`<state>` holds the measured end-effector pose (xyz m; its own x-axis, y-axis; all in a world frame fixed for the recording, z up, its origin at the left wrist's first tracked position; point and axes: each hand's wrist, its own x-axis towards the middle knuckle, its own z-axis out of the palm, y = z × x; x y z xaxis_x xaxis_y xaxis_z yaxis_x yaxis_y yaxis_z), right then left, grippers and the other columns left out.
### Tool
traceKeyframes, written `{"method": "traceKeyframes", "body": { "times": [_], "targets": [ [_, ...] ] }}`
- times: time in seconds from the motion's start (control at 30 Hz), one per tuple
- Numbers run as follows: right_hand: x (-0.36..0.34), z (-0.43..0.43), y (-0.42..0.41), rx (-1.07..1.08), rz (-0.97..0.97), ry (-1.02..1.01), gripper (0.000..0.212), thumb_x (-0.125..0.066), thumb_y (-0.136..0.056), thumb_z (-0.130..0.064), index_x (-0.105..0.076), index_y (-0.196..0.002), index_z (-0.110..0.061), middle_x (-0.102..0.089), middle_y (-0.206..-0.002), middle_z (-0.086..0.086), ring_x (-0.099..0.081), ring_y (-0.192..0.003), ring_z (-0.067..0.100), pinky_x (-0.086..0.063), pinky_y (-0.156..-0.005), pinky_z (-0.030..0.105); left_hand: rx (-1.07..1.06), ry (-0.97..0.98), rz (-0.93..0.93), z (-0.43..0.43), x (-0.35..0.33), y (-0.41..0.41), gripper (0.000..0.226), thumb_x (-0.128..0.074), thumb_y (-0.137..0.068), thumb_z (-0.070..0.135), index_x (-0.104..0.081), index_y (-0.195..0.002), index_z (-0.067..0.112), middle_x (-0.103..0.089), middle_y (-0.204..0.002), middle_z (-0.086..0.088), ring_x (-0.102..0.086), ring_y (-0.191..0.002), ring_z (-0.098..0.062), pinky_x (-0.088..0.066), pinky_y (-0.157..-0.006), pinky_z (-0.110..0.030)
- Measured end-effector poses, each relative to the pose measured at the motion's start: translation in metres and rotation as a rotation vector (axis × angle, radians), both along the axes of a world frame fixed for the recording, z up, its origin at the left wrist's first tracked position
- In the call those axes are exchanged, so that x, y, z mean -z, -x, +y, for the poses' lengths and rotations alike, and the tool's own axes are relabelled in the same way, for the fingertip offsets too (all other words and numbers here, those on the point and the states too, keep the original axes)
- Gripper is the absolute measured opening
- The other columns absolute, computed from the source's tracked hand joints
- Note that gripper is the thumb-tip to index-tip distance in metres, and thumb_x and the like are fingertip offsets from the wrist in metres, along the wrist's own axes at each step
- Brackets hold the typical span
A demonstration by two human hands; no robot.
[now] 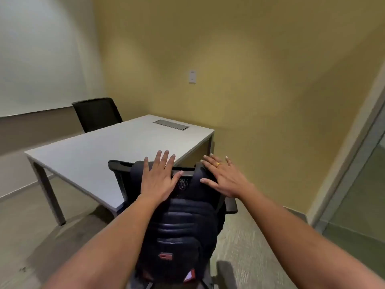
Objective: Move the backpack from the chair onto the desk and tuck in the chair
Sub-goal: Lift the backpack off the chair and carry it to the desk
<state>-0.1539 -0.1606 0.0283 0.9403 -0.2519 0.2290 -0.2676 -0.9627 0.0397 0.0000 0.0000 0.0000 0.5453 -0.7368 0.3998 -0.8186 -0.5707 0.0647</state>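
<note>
Both grips are open. The left hand [159,180] lies flat, fingers spread, on the upper part of the black backpack [181,224]; the right hand [224,178] is spread over its other shoulder, and whether it touches is unclear. The backpack hangs against the back of the black office chair [230,205], which stands just beside the table's [100,151] near corner. The first step looks barely begun: the hands must close on the pack, lift it clear and carry it forward.
</note>
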Motion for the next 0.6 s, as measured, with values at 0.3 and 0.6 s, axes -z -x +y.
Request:
{"method": "traceKeyframes", "body": {
  "times": [0.3, 0.6],
  "targets": [
    [-0.003, -0.048, -0.022, -0.381, 0.134, 0.05, 0.083, -0.038, -0.081, -0.07, -0.014, -0.146, -0.024, -0.018, -0.155, -0.002, -0.007, -0.143, 0.012, -0.006, -0.115, 0.048, -0.139, -0.079, 0.045, -0.006, 0.008, -0.005, 0.066, -0.014, -0.09, 0.061, -0.013, -0.145, 0.025, -0.014, -0.157, 0.004, -0.001, -0.145, -0.019, 0.001, -0.115, -0.051],
    [0.006, -0.061, -0.039, -0.544, 0.067, -0.224, 0.084, -0.059, -0.071, -0.068, -0.031, -0.137, -0.023, -0.037, -0.145, 0.003, -0.032, -0.134, 0.017, -0.024, -0.113, 0.031, -0.184, -0.087, 0.039, -0.008, 0.01, -0.003, 0.064, -0.014, -0.09, 0.061, -0.012, -0.145, 0.029, -0.017, -0.156, 0.007, -0.005, -0.144, -0.017, 0.002, -0.115, -0.048]
  ]
}}
